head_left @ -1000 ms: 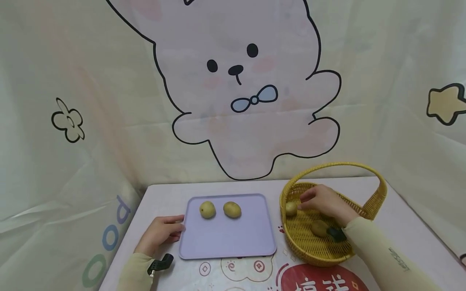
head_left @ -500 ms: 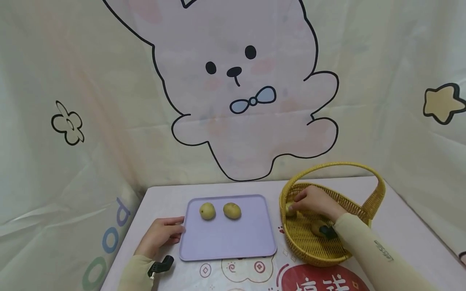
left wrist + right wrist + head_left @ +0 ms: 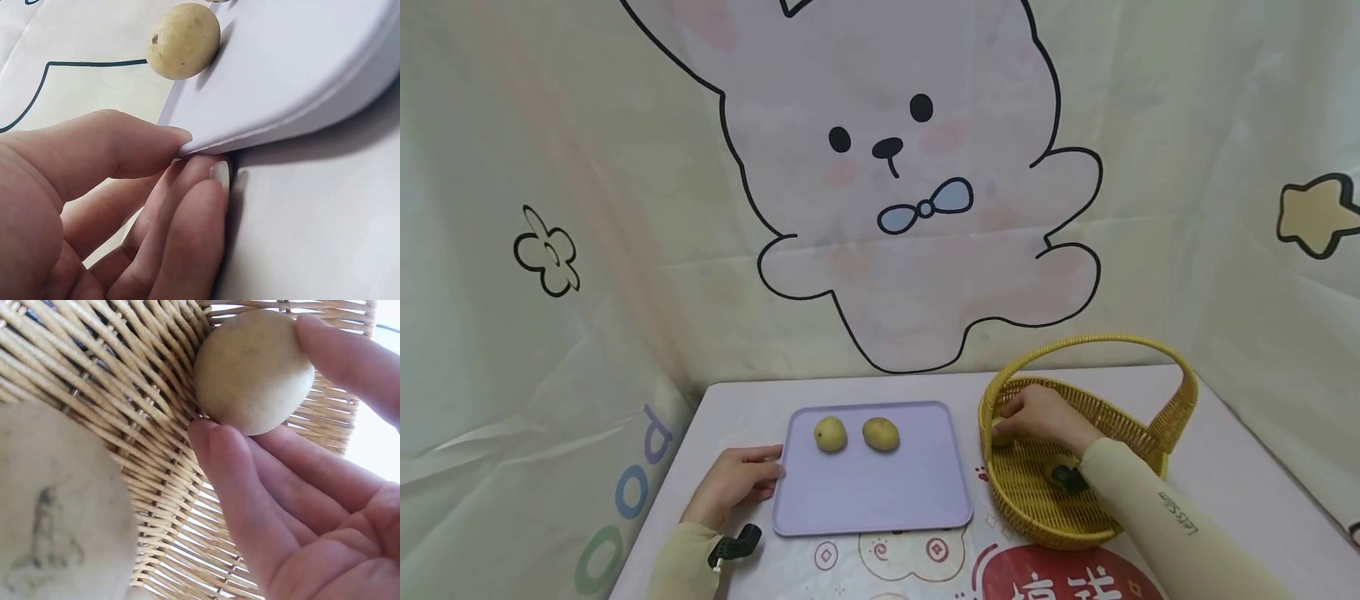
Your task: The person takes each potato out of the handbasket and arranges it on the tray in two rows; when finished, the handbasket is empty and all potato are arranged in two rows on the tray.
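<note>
My left hand (image 3: 730,487) pinches the left edge of a pale lilac tray (image 3: 872,500); in the left wrist view its thumb lies on the rim and the fingers are beneath. Two yellowish potatoes (image 3: 831,434) lie apart towards the tray's far side. Inside a yellow wicker basket (image 3: 1037,521), my right hand (image 3: 1051,415) holds a potato (image 3: 253,372) between thumb and fingertips, close against the woven wall. A second potato (image 3: 62,506) with a dark mark lies nearer the right wrist, mostly hidden by the wrist camera in the head view.
The basket's tall arched handle (image 3: 1097,338) rises over the right hand. A white table (image 3: 737,408) bears printed drawings and a red patch (image 3: 1060,575) in front of the basket. A cloth backdrop with a cartoon animal (image 3: 925,275) hangs behind.
The right hand has moved slightly left and its fingers have closed round the potato by the basket's left wall. The left hand has stayed at the tray's edge.
</note>
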